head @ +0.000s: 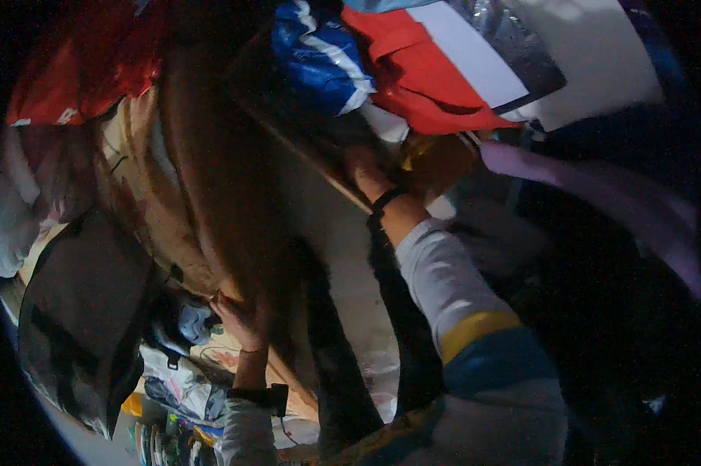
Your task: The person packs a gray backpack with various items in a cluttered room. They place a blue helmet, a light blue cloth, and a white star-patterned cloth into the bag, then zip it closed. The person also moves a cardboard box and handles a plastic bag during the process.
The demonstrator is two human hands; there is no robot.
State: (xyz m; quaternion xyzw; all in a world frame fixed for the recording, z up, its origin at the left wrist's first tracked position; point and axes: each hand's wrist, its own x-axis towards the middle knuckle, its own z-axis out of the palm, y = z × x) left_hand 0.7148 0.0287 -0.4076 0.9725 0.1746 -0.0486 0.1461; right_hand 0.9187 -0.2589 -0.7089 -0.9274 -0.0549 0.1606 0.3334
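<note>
My left hand (244,326) is raised against the lower edge of a large brown surface (228,151), perhaps cloth or a panel. Its fingertips touch the brown edge, and shadow hides part of the grip. A dark watch-like band (263,398) is on that wrist. My right hand (369,175) reaches into shadow beside a thin light brown edge (321,166), below a blue and white plastic packet (327,58). A black band circles its wrist. The fingers are lost in the dark, so what they hold cannot be seen.
Red fabric (426,70) and a white sheet (473,55) lie at the upper right. A lilac strap or cloth (589,192) trails rightward. On the left are a dark bag-like item (88,314), red cloth (88,76) and a clear plastic bag (181,387). Grey floor (356,279) shows between my dark-clothed legs.
</note>
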